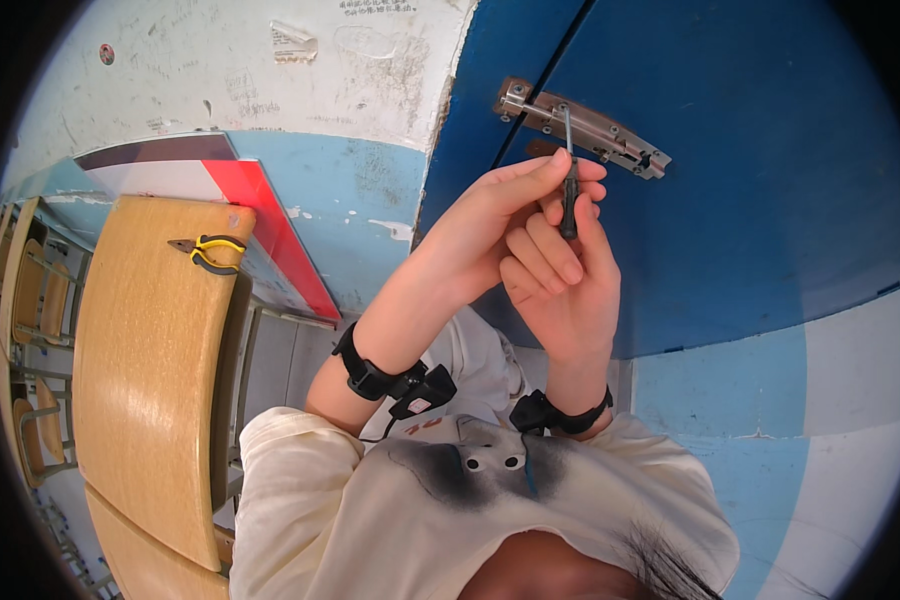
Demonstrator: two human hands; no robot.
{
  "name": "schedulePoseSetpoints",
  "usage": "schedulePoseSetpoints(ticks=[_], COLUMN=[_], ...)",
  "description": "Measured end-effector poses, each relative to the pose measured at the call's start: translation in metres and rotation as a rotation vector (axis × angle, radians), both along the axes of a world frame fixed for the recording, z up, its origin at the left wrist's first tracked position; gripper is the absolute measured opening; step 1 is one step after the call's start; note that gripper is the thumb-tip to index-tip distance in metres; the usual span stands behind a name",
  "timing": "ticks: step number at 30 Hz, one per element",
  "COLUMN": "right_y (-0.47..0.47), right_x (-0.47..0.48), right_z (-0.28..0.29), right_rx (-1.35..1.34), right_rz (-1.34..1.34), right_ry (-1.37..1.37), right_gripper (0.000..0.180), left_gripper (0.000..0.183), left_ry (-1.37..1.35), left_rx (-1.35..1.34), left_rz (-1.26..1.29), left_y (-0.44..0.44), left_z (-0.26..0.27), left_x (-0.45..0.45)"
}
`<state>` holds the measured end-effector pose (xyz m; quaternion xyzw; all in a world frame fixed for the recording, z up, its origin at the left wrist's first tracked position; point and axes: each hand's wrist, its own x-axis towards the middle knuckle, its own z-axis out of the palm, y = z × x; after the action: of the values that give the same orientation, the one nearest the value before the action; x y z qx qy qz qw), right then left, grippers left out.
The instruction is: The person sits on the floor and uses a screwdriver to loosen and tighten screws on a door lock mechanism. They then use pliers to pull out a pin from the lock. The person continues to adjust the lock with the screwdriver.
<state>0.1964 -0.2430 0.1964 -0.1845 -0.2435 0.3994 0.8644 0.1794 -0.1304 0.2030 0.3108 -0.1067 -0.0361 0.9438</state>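
A screwdriver (570, 196) with a black handle points up at a steel barrel bolt (592, 135) on a blue door (742, 195). Its tip meets a screw (563, 108) on the bolt's upper edge. My left hand (511, 196) pinches the top of the handle between thumb and fingers. Lower down, my right hand (559, 274) has its thumb and curled fingers around the handle's sides. The bolt's keeper (514, 96) sits across the dark door gap. Several other screw heads show along the bolt plate. My fingers partly hide the handle.
Yellow-and-black pliers (217, 253) lie on a wooden desk (150, 360) at my left. Behind the desk, a red-and-white board (270, 225) leans against the scuffed wall (345, 172). Wooden chairs (34, 292) stand farther left. Black straps with devices (412, 382) circle both forearms.
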Motion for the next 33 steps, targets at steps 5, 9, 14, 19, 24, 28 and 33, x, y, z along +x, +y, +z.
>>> schedulePoseSetpoints(ticks=[5,9,14,19,24,28,33], right_y=[0.002,0.002,0.003,0.005,0.006,0.006,0.007], right_x=[0.001,0.002,-0.001,0.001,0.001,0.001,0.000], right_z=[-0.001,-0.003,-0.005,-0.011,-0.013,-0.015,-0.016], right_rx=[0.003,0.001,-0.018,-0.035,-0.037,-0.049,-0.068], right_rz=[0.009,0.007,-0.021,-0.030,-0.049,-0.066,-0.080], right_ry=[0.001,0.006,0.038,0.030,0.016,0.020,0.024], right_gripper=[0.031,0.031,0.031,0.031,0.031,0.031,0.031], left_gripper=[0.033,0.032,0.031,0.030,0.029,0.029,0.029], left_ry=[0.011,-0.003,0.009,0.018,0.003,0.002,0.003], left_rx=[-0.004,-0.008,-0.017,-0.012,0.021,0.025,0.036], left_rz=[0.000,-0.006,-0.011,-0.017,-0.002,-0.006,-0.002], left_y=[0.003,0.004,0.005,0.008,0.009,0.010,0.010], left_z=[0.001,-0.003,-0.006,-0.010,-0.011,-0.012,-0.015], left_x=[0.000,0.002,0.003,0.006,0.007,0.007,0.009])
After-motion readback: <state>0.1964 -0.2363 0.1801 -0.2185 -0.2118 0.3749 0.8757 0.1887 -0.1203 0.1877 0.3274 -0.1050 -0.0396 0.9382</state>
